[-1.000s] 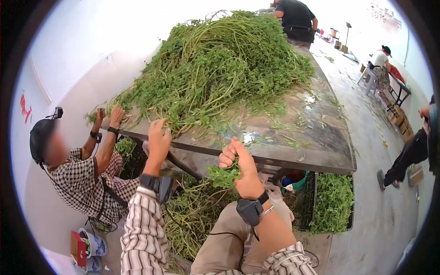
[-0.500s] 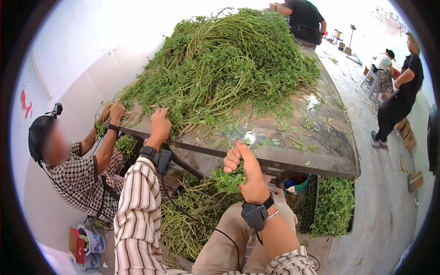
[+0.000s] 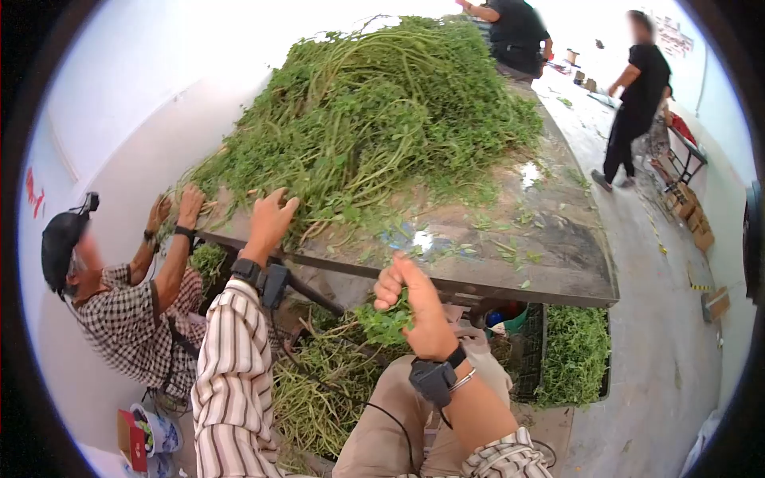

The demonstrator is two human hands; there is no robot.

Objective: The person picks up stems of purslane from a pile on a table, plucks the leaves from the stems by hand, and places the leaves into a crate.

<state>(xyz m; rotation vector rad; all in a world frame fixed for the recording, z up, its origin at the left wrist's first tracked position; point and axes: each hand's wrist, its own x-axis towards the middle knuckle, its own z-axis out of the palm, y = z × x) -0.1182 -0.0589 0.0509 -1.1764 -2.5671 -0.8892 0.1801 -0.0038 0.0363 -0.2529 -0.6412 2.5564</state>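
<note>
A tall heap of leafy green stems point(image 3: 390, 119) covers much of the dark table point(image 3: 550, 259). At the heap's near left edge is my left hand point(image 3: 271, 223), its thumb and forefinger apart beside loose stems and nothing visibly held. My right hand point(image 3: 418, 307) is closed in front of the table's near edge, gripping a bunch of leafy sprigs point(image 3: 385, 323) whose leaves hang below the fingers. Part of that bunch is hidden by the palm.
Long bare stems point(image 3: 327, 398) lie below the table beside my legs. A black crate of greens point(image 3: 574, 354) stands at the right. A co-worker in a checked shirt point(image 3: 127, 334) sits at my left, hands at the heap. Another person in black point(image 3: 637, 95) is on the floor beyond.
The left thumb and forefinger have spread apart at the heap's edge. My right hand still grips its sprigs. The person in black at the right has walked farther off, leftward in view.
</note>
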